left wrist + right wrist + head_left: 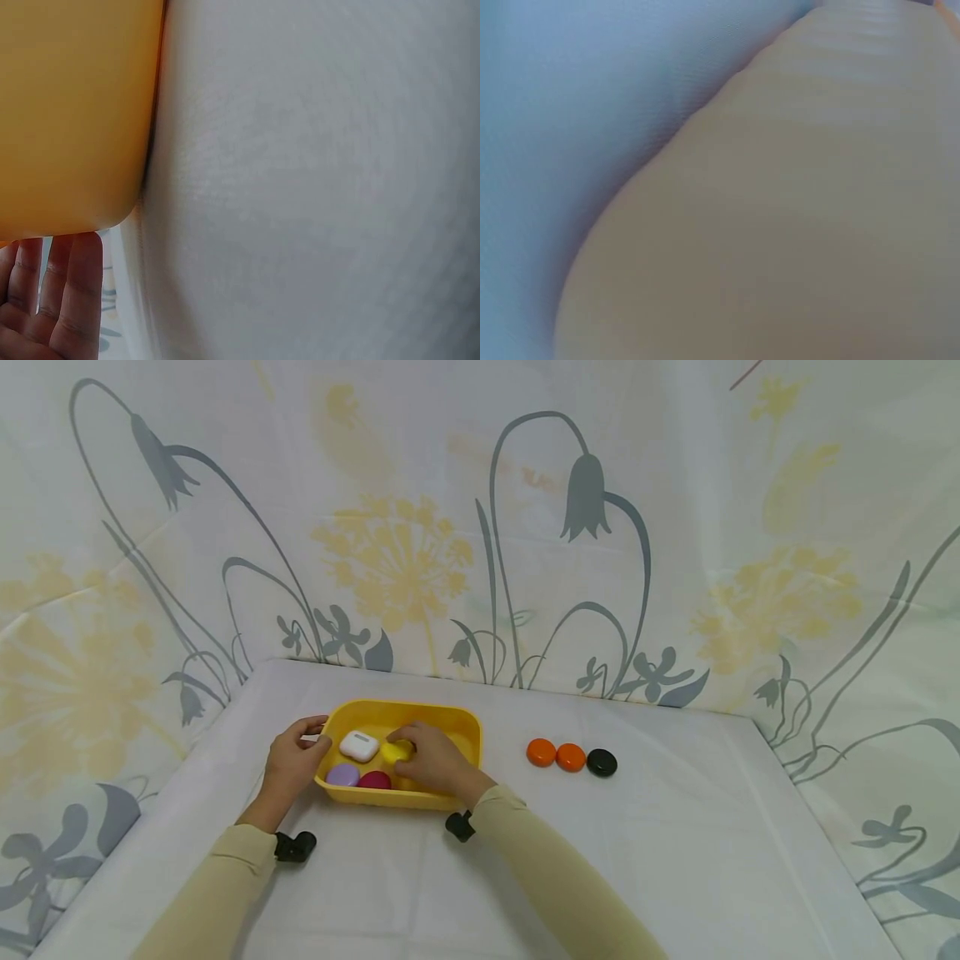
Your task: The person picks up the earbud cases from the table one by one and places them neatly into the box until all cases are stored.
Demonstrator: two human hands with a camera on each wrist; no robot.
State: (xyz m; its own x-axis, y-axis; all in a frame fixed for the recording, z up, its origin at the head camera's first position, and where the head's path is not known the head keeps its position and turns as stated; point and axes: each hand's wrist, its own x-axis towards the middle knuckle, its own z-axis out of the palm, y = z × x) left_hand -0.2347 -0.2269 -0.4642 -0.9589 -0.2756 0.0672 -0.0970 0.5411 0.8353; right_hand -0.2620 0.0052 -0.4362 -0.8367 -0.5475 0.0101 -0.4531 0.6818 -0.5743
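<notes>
Yellow tray (420, 799) was seen on the left part of a white-covered table (675, 868). Inside it, toward the middle, a yellow piece (393, 753) was pinched between the thumb and fingers of the right hand (433, 762); whether the piece was lifted off the tray floor could not be told. The tray's left end was touched by the left hand (292, 760), its fingers (81, 292) laid fairly straight against the outer wall. The two hands were held apart, one on either side of a white case (359, 746), which was noted just left of the yellow piece. A lavender disc (343, 775) was lodged in the near left corner, and a crimson disc (375, 780) was placed just right of it, along the near wall. Right of the tray, well apart from it, a row was recorded, left to right: left orange disc (542, 752), right orange disc (571, 757), black disc (602, 763). The right-wrist view was mostly filled by beige sleeve (765, 225).
</notes>
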